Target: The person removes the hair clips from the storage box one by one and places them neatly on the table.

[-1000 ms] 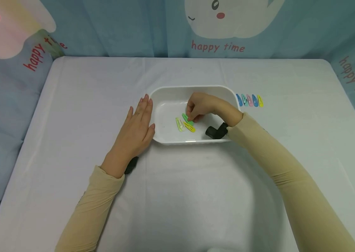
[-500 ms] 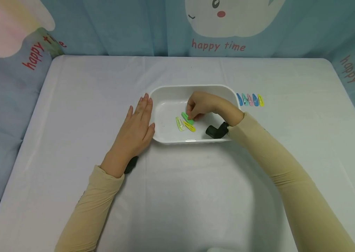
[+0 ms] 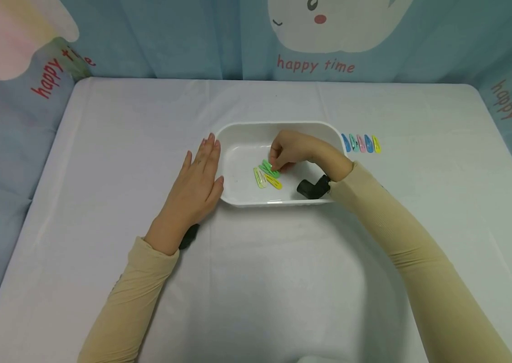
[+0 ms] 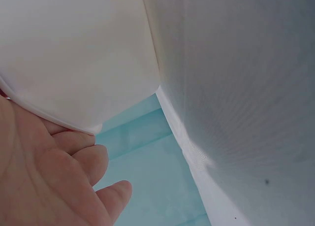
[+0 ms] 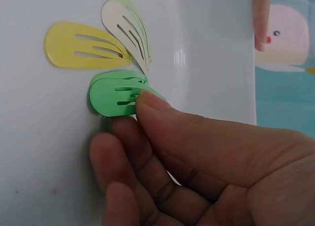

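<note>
Inside a white tray (image 3: 242, 132), my right hand (image 3: 295, 150) pinches a green hair clip (image 5: 109, 97) between thumb and fingers. Another green clip (image 5: 118, 75) lies close against it, partly covered. Beside these on the tray floor are a yellow hair clip (image 5: 61, 45), a white one (image 5: 116, 18) and a light green one (image 5: 129, 4) mostly under the white. My left hand (image 3: 194, 184) has its fingers nearly straight and rests along the tray's left rim. In the left wrist view its fingers touch the tray's outer wall (image 4: 83, 53).
Several hair clips (image 3: 361, 143), blue, green, pink and yellow, lie in a row just right of the tray on the white table (image 3: 437, 166). A black wrist device (image 3: 314, 189) hangs below the right wrist over the tray's near edge. A blue curtain (image 3: 192, 40) stands behind.
The green clip under my right fingers has shifted slightly, and a second green clip now shows separately beside it. My left hand stays against the tray.
</note>
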`<state>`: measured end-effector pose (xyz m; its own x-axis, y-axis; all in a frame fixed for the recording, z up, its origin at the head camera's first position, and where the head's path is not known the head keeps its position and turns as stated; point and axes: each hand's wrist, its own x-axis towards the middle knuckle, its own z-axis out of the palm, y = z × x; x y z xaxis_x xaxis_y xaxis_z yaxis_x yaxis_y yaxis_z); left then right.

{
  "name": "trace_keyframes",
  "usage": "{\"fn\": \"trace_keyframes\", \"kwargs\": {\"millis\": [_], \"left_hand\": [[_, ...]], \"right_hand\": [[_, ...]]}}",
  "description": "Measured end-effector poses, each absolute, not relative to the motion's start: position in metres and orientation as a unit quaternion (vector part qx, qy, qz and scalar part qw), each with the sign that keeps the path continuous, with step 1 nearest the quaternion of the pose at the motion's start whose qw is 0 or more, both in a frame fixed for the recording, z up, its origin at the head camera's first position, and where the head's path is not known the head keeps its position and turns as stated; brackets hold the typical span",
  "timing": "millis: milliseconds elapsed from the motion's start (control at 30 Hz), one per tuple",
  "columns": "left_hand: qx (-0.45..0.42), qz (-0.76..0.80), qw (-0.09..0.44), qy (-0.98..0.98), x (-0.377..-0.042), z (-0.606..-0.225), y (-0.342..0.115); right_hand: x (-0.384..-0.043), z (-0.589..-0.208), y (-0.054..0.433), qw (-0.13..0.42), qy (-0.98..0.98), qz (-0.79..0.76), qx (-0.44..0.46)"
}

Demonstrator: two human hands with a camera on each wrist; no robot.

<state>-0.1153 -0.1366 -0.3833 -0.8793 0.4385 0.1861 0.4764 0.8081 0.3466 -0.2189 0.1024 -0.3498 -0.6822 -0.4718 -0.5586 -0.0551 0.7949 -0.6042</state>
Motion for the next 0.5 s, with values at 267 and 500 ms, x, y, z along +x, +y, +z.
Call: {"fn": "trace_keyframes", "kwargs": {"millis": [267, 500], "left_hand": [[-0.242, -0.196, 0.050, -0.949, -0.1151, -0.3826, -0.1352], [-0.241, -0.193, 0.046, -0.950, -0.1153, -0.3828, -0.1360]], "right_hand": [[-0.2192, -0.3495, 0.1042, 0.371, 0.870, -0.287, -0.150], [-0.2174, -0.3462, 0.1041, 0.377, 0.863, -0.299, -0.155]]}}
